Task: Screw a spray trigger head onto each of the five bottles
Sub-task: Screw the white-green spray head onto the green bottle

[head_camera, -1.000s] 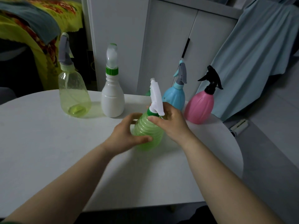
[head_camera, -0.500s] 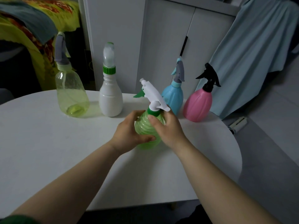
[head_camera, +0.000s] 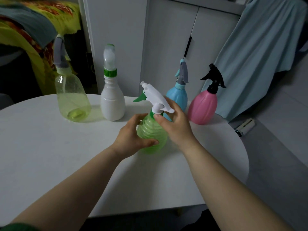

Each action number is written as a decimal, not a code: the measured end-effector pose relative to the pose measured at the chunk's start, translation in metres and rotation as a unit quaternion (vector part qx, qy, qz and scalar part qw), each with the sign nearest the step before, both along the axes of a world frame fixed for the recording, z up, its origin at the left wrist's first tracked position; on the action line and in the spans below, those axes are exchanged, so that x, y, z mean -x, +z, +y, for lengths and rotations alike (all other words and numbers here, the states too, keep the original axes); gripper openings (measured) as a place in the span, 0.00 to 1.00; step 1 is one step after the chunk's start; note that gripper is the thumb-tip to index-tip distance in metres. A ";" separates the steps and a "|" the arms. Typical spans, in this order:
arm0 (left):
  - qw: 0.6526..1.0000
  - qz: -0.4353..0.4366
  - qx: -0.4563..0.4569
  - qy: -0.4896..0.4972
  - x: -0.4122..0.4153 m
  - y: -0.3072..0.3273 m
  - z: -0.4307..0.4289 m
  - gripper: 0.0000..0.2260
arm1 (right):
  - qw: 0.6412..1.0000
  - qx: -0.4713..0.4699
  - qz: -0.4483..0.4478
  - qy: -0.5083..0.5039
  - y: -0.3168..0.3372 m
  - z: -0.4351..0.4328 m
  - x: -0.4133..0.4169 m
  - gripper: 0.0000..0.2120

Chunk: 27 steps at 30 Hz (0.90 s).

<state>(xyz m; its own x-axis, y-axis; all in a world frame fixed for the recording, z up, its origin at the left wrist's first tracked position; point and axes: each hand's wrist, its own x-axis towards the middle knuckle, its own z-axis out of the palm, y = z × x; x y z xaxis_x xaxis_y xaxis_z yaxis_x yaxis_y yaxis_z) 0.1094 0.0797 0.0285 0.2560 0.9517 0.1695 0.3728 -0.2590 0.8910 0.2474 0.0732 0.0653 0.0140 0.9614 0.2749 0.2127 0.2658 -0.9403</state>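
A ribbed green bottle (head_camera: 153, 135) stands on the white table (head_camera: 50, 155) in front of me. My left hand (head_camera: 133, 137) grips its body from the left. On its neck sits a white trigger head (head_camera: 155, 99) with a green lever, nozzle pointing up and left. My right hand (head_camera: 175, 124) pinches the green collar under that head. Behind stand a clear yellowish bottle (head_camera: 71, 95) with a grey head, a white bottle (head_camera: 112, 100) with a capped top, a blue bottle (head_camera: 178, 95) with a grey head, and a pink bottle (head_camera: 204, 105) with a black head.
White cabinet doors (head_camera: 166, 39) rise behind the table. A light blue cloth (head_camera: 258, 47) hangs at the right, a yellow patterned blanket (head_camera: 33, 30) lies at the left. The table's curved edge runs near the pink bottle. A small white object (head_camera: 245, 126) lies on the floor.
The trigger head has turned on the green bottle: its nozzle pointed away a second ago and now points up and left. My right hand has shifted round the collar.
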 end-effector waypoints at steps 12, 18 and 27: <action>1.000 -0.011 -0.008 0.001 0.000 -0.002 0.001 0.32 | 0.999 -0.010 -0.043 0.018 0.004 0.000 -0.003 0.18; 0.998 -0.060 -0.001 -0.008 -0.001 -0.003 0.000 0.29 | 0.995 -0.029 -0.088 -0.020 0.008 0.004 -0.007 0.15; 0.998 -0.063 -0.005 -0.002 -0.003 -0.004 0.000 0.29 | 0.992 0.062 -0.085 0.074 0.014 0.003 -0.010 0.17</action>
<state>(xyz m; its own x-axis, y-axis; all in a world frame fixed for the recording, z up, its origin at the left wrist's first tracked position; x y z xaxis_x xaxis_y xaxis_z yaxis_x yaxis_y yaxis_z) 0.1127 0.0800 0.0247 0.2363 0.9489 0.2091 0.2575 -0.2687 0.9282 0.2571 0.0763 0.0788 -0.1666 0.9758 0.1414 0.3389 0.1914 -0.9211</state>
